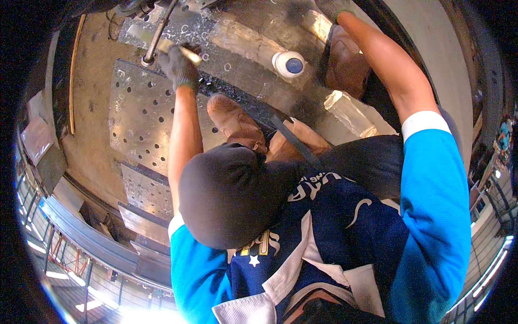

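Fingers (174, 55) of the gloved left hand (181, 69) curl tightly around a pale stick (191, 55) above a circle-marked metal plate (237, 80), beside a rod (162, 26); rightward sits a blue-topped white container (290, 65); farthest, the gloved right hand (333, 7) is cut off, its grip impossible to tell.

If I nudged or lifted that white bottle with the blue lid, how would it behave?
The white bottle looks like smooth plastic, so it would probably feel fairly stiff and perhaps slightly slippery. Its round outline suggests it could roll if knocked over. It may be light for its size, but its contents are hidden, so that's uncertain.
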Tool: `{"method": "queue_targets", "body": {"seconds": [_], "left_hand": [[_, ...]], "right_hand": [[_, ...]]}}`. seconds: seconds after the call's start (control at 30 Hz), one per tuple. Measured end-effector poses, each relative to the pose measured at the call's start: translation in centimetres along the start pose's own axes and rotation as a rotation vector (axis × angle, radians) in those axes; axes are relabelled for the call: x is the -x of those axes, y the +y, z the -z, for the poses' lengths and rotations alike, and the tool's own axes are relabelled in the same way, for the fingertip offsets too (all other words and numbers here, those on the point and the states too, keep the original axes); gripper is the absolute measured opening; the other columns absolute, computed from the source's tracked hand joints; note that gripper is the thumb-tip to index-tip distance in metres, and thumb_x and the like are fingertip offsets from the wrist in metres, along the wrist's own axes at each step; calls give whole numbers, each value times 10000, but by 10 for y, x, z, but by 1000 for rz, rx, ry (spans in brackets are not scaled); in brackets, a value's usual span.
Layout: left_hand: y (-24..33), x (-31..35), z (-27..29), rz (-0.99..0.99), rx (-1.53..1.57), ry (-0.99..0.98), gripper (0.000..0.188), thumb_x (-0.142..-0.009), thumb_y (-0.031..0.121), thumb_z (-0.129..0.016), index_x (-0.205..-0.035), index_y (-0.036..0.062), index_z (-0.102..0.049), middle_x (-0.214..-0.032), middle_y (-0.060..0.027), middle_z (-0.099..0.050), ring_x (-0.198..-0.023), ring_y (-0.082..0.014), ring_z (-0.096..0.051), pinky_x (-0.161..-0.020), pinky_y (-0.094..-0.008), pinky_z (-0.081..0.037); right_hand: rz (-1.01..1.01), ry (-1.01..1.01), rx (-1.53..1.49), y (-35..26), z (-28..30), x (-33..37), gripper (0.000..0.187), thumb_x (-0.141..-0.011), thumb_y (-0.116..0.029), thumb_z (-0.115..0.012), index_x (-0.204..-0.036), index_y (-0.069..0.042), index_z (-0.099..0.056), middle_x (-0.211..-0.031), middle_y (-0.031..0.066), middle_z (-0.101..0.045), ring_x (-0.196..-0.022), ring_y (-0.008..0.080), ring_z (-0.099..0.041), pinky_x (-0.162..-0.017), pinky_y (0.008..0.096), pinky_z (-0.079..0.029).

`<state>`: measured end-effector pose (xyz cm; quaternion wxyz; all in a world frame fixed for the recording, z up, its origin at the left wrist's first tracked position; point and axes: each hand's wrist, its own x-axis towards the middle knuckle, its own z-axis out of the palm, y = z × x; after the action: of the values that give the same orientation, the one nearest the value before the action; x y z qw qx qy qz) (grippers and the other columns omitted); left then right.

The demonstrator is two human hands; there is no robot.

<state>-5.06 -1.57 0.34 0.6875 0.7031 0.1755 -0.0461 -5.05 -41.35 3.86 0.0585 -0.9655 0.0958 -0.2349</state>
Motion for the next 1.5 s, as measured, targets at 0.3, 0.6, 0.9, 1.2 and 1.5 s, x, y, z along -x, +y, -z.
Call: {"method": "queue_targets", "body": {"seconds": [0.3, 0.6, 0.9, 1.2, 1.5], "left_hand": [[-16, -18, -7, 69, -319, -102, 260, -980, 258, -503, -989, 11, -582, -801, -152, -667, -698, -269, -690, -602, -434, -528], [-9, -13, -14, 74, -542, -220, 339, -995, 337, -505, -954, 17, -607, -781, -112, -649, -664, -249, -649, -601, -405, -496], [-38, -28, -4, -70, -788, -269, 436, -988, 400, -485, -1065, -7, -620, -849, -177, -666, -768, -324, -663, -724, -464, -513], [-25, -16, -18, 96, -706, -199, 435, -999, 389, -515, -1041, -32, -615, -758, -166, -659, -654, -316, -667, -638, -463, -503], [-18, -15, -24, -79, -538, -318, 264, -971, 253, -509, -923, 3, -576, -742, -174, -643, -615, -292, -667, -544, -445, -530]], "right_hand": [[-23, -43, -90, 1, 2, -4, 181, -902, -140, -529, -1039, -137, -647, -836, 204, -667, -827, 458, -646, -709, 563, -472], [-13, -67, -45, 3, 1, -1, 210, -916, -137, -492, -1046, -137, -657, -871, 200, -673, -853, 449, -647, -726, 559, -477], [-66, -134, -29, -4, 9, -7, 182, -923, -138, -517, -1034, -151, -660, -871, 183, -699, -861, 411, -682, -731, 527, -505], [-10, -125, 42, -1, 9, -1, 179, -925, -150, -520, -1053, -142, -645, -906, 195, -694, -895, 410, -669, -772, 521, -493], [-24, -28, -79, 6, -6, -5, 182, -942, -163, -507, -1046, -140, -654, -869, 190, -692, -850, 431, -667, -747, 558, -488]]}}
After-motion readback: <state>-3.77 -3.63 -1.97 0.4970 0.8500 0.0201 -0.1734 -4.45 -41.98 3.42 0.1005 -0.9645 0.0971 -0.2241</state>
